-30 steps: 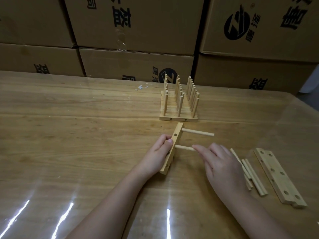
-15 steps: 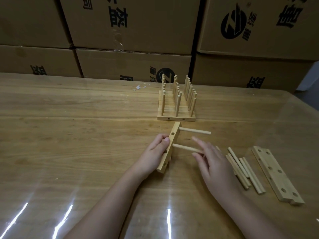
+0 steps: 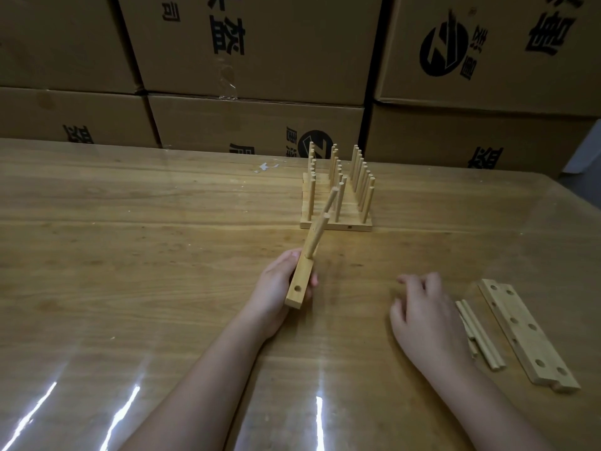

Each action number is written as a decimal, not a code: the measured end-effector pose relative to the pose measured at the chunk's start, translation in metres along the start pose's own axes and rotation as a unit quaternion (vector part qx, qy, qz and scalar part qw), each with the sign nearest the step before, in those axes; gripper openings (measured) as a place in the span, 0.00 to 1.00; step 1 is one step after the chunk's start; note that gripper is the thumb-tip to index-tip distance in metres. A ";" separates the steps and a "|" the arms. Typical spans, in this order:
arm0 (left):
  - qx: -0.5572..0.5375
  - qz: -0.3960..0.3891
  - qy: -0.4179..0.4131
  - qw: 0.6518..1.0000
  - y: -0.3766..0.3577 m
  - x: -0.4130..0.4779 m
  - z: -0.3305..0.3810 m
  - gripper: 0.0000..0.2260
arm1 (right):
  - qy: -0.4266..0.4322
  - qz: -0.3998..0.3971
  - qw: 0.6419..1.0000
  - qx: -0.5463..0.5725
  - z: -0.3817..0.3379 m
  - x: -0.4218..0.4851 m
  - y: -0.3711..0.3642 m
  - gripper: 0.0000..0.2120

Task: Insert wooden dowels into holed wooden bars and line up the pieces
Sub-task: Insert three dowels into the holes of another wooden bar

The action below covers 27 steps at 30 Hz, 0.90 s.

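The bar (image 3: 300, 278) has tipped up, its dowels (image 3: 317, 237) now rising. The left grip (image 3: 276, 289) clasps it; the right grip (image 3: 426, 320) is released, empty.

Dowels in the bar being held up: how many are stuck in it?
2. The near dowel rises from the bar just beyond the left hand; the far dowel stands behind it, its base hidden.

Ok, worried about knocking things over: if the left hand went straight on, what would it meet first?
Probably the rack ahead; the dowels on the bar the left hand holds would touch first. Depth is uncertain.
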<state>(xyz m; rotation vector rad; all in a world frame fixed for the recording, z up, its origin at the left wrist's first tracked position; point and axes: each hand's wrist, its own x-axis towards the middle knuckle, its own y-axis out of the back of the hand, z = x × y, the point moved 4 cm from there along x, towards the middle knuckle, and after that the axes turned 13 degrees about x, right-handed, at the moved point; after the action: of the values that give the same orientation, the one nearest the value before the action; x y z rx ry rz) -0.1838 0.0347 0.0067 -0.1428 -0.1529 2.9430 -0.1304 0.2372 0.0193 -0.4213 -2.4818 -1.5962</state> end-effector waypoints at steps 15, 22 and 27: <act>-0.075 -0.027 0.033 0.996 0.004 0.000 0.000 0.27 | -0.015 -0.007 0.993 -0.113 0.002 -0.002 0.001 0.18; -0.094 -0.029 0.035 0.995 0.006 0.002 -0.001 0.24 | -0.002 0.025 0.990 -0.137 0.000 -0.002 0.010 0.13; -0.095 -0.018 0.043 0.994 0.006 0.003 -0.003 0.20 | -0.011 0.001 0.992 -0.127 0.002 -0.003 0.010 0.13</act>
<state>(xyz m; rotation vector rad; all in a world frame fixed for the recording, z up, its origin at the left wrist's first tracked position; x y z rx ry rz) -0.1874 0.0295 0.0029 -0.2911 -0.4186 2.8761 -0.1249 0.2422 0.0263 -0.4767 -2.2989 -1.9238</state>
